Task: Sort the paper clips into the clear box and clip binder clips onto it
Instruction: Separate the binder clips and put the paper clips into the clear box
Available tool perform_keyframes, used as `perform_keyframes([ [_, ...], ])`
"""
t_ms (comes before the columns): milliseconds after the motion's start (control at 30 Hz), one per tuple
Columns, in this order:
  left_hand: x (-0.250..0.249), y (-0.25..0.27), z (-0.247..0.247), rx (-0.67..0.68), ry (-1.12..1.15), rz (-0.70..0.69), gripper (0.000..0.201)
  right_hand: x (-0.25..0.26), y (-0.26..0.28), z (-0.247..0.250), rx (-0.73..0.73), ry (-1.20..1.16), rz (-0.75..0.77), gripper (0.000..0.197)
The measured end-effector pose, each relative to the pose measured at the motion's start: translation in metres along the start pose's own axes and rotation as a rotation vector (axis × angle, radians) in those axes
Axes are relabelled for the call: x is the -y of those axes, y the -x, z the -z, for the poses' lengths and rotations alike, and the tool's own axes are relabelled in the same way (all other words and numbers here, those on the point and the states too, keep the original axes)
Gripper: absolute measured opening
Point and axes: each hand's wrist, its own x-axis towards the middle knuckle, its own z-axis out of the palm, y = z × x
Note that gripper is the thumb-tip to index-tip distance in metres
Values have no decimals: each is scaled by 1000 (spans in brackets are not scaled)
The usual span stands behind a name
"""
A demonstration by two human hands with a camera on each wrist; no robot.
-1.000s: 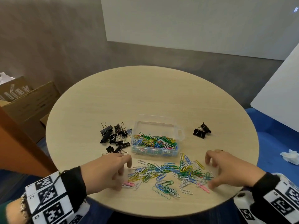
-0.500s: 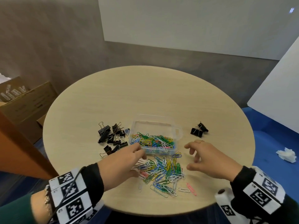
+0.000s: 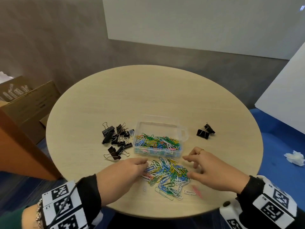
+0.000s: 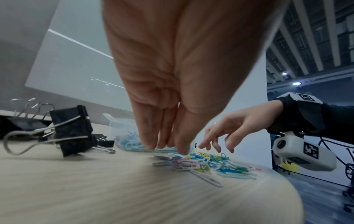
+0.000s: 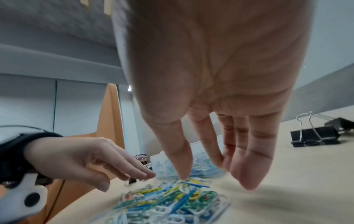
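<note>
A heap of coloured paper clips [image 3: 166,174] lies on the round table [image 3: 148,96] just in front of the clear box [image 3: 184,134], which holds many more clips. My left hand [image 3: 125,171] rests its straight fingertips [image 4: 182,150] on the heap's left edge. My right hand [image 3: 206,169] hovers with spread fingers at the heap's right edge, thumb tip [image 5: 182,174] touching the clips [image 5: 172,200]. Neither hand holds anything. Black binder clips [image 3: 117,139] lie left of the box, and two more binder clips [image 3: 204,132] to its right.
A few stray clips, one pink [image 3: 196,190], lie nearer the table's front edge. Cardboard boxes [image 3: 24,103] stand on the floor at the left. A crumpled tissue [image 3: 295,160] lies on the blue floor at the right.
Both hands have swept inward and toward the box, pushing the spread paper clips into a tighter heap right in front of it.
</note>
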Motion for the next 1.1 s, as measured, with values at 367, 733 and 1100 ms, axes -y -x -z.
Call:
perform_keyframes([
  [367,-7,-4,5,-67,21,7,52,-4,12,4,-12,7,38,35],
  [733,-2,-16,0,49,178,38,11,8,6,-9,96,-69,-67,14],
  [1100,-7,-1,6,-5,81,149,65,13,8,-7,-9,106,-100,75],
])
